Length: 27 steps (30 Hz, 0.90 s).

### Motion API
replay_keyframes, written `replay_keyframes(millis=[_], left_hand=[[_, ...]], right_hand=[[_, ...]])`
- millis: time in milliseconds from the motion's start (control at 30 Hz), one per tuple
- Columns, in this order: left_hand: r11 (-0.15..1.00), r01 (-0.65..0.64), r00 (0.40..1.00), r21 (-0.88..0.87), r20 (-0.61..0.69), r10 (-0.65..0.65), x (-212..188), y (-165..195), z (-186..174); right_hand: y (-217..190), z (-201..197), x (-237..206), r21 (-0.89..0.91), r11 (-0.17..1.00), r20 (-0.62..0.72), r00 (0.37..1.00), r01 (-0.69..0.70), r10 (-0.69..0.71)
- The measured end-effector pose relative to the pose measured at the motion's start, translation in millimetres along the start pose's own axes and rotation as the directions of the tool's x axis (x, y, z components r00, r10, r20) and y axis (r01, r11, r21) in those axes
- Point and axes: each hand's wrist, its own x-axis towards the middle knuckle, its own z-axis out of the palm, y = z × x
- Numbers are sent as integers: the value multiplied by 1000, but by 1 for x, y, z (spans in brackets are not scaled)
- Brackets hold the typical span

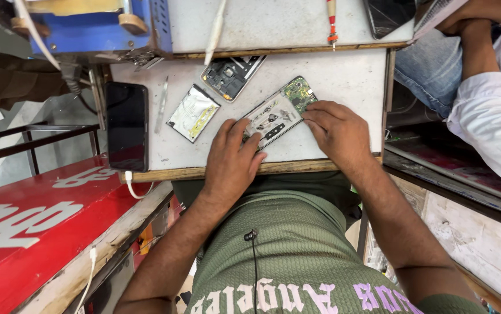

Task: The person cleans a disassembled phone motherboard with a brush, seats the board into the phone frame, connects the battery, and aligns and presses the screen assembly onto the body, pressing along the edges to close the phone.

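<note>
Phone (278,114) opened, green board (bare), tilted

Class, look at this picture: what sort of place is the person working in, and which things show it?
Probably a small phone repair stall. An opened phone with its circuit board bare lies under both hands, a removed battery and a back frame lie beside it, and tweezers rest on the worn worktop.

white worktable (349,75) | opened phone (279,113) | battery (193,112) | back frame (231,74) | black phone (126,125) | tweezers (161,104)
</note>
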Motion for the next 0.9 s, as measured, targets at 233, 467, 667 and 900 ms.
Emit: replay_keyframes(millis=[233, 467, 667, 900], left_hand=[[991, -113, 993, -65, 36, 116, 16, -27, 4], [991, -112, 982, -75, 144, 121, 26, -29, -5], [992, -129, 991, -11, 15, 129, 35, 4, 15], [996, -82, 996, -23, -21, 82, 42, 20, 49]], right_hand=[[-5, -15, 3, -75, 997, 43, 999, -10, 13], [-9, -28, 12, -9, 997, 200, 977, -71, 72], [-4, -32, 20, -7, 994, 300, 948, -106, 103], [1, -28, 9, 117, 992, 163, 986, -56, 36]])
